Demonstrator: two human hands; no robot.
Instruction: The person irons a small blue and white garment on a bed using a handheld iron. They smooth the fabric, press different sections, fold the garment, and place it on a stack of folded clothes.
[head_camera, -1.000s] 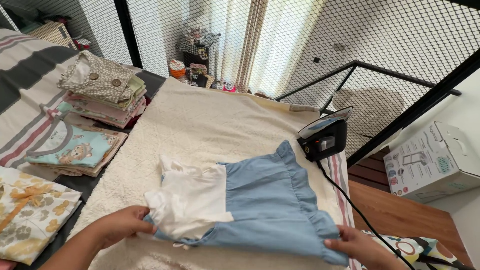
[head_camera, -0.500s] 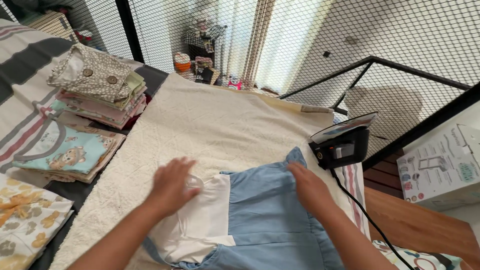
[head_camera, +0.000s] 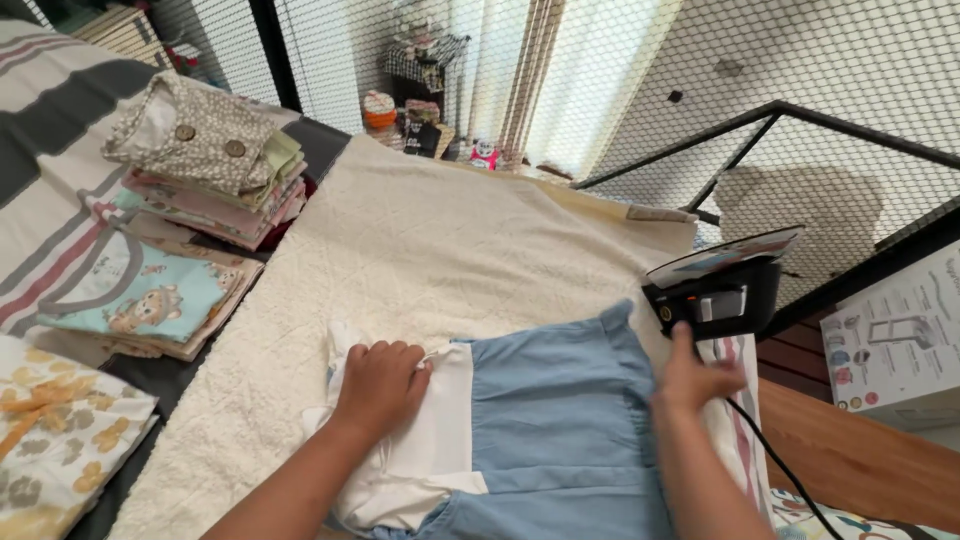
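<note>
Our left hand (head_camera: 380, 385) lies flat, fingers spread and holding nothing, on the white top of the dress (head_camera: 520, 420), which is spread across the cream pad (head_camera: 420, 240) on the bed. Our right hand (head_camera: 690, 380) rests open at the ruffled hem of the blue skirt, just beside the iron (head_camera: 722, 290) standing on its heel at the pad's right edge, its cord (head_camera: 780, 470) trailing down past the wrist. To smooth well, we judge the left palm should pin the bodice while the right draws the skirt taut, clear of the iron's hot plate. Folded clothes (head_camera: 200, 170) sit stacked well apart to the left.
</note>
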